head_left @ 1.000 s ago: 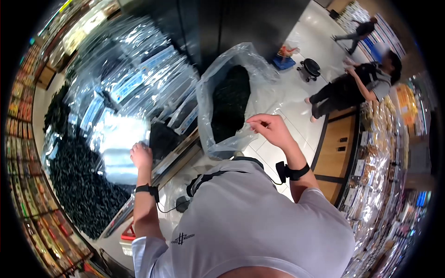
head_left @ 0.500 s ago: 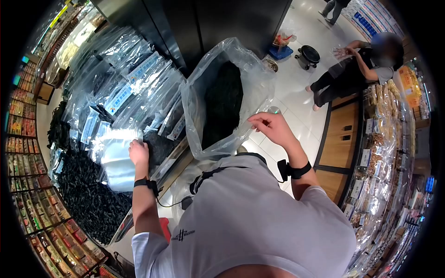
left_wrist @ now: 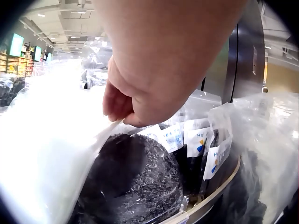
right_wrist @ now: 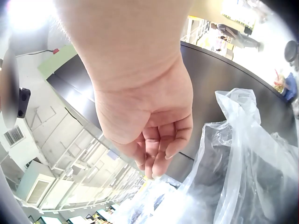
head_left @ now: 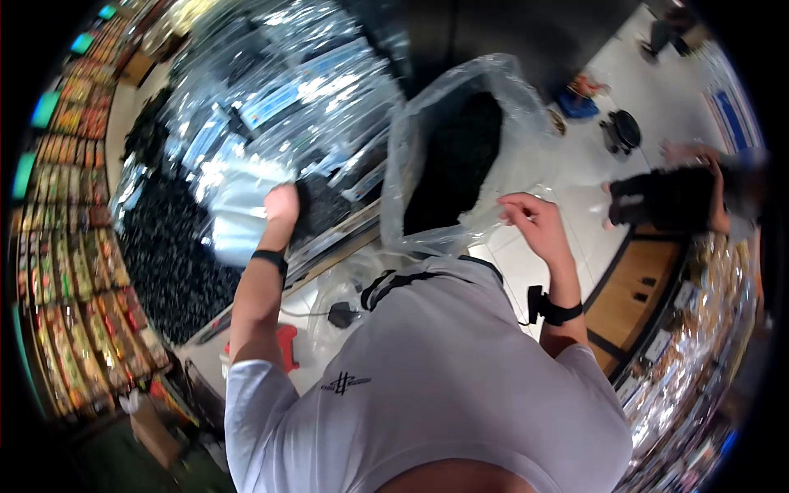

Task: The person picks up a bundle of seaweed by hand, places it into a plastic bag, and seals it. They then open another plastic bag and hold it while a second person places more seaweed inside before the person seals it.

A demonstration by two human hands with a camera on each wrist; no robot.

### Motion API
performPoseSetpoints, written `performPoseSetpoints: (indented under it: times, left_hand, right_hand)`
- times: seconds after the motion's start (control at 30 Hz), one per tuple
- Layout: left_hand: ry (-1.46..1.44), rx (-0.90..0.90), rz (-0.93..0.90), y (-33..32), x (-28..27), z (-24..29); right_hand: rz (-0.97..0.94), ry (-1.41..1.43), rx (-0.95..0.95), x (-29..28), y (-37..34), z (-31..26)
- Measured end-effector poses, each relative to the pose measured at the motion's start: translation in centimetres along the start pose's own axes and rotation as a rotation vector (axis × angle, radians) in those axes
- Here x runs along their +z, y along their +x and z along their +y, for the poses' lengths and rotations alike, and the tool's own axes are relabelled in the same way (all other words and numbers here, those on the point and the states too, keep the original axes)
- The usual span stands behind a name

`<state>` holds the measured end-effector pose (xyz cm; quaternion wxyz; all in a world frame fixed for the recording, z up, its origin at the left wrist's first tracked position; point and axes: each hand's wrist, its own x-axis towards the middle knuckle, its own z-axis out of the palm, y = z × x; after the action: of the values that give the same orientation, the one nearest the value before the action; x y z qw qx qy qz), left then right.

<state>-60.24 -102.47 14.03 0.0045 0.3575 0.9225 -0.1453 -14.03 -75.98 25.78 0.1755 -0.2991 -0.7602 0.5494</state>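
Note:
My left hand [head_left: 282, 205] pinches the edge of a flat, clear plastic bag or stack of bags [head_left: 237, 220] on the display. In the left wrist view, the thumb and curled fingers meet at the whitish plastic's edge [left_wrist: 44, 144]. Just beneath that hand lies a round, dark, dried seaweed-like cake [left_wrist: 152, 170]. My right hand [head_left: 534, 220] hangs in the air with loosely curled fingers and nothing in them. Beside it stands a big open clear plastic bag [head_left: 397, 185] with dark stuff [head_left: 460, 156] inside. The right wrist view shows the empty palm [right_wrist: 145, 107].
Packed dark goods [head_left: 308, 90] in clear bags with white-blue labels heap up behind the left hand. Loose dark strips [head_left: 173, 255] spread at the left. A black pillar [head_left: 493, 33] rises behind; a person [head_left: 670, 197] stands to the right, near a wheeled black stand [head_left: 620, 131].
The head view has swung, so the display and both hands appear farther right. My left hand stays on the clear plastic's edge; the right hand keeps its loose curl.

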Motion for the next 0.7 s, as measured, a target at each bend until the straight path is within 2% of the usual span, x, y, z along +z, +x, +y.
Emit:
performPoseSetpoints:
  times: [0.07,0.1,0.2,0.37,0.4,0.47,0.53,0.6,0.67,0.7]
  left_hand:
    - [-0.038,0.049,0.158,-0.2,0.7,-0.8]
    - [-0.042,0.057,0.174,-0.4,0.3,-1.0]
    - [-0.02,0.046,0.146,-0.7,0.0,-1.3]
    - [-0.062,0.112,0.271,-1.8,0.9,-1.6]
    - [-0.149,0.103,0.291,-1.9,1.3,-1.7]
    - [-0.263,0.12,0.215,-3.0,-0.7,-1.6]
    - [-0.258,0.084,0.256,-3.6,-0.7,-1.8]
    - [-0.3,-0.025,0.362,-4.4,-0.9,-2.3]
    - [-0.337,-0.087,0.33,-4.3,1.1,-3.5]
    - [-0.299,-0.175,0.375,-4.4,1.5,-3.7]
  right_hand:
    - [-0.019,0.016,0.002,0.2,0.3,0.2]
    - [-0.057,0.025,-0.01,0.4,0.4,0.2]
    - [-0.066,-0.005,-0.002,0.7,0.6,0.2]
    - [-0.069,-0.039,0.026,1.3,0.8,0.0]
    - [-0.067,-0.056,0.037,1.4,0.9,-0.2]
    - [-0.087,-0.071,0.03,1.6,0.9,-0.7]
    - [-0.095,-0.115,0.045,1.9,0.9,-1.1]
    - [-0.105,-0.111,0.038,2.2,0.8,-1.2]
    - [-0.115,-0.107,0.035,2.6,0.8,-1.3]
    - [-0.122,-0.112,0.045,2.8,0.8,-1.3]
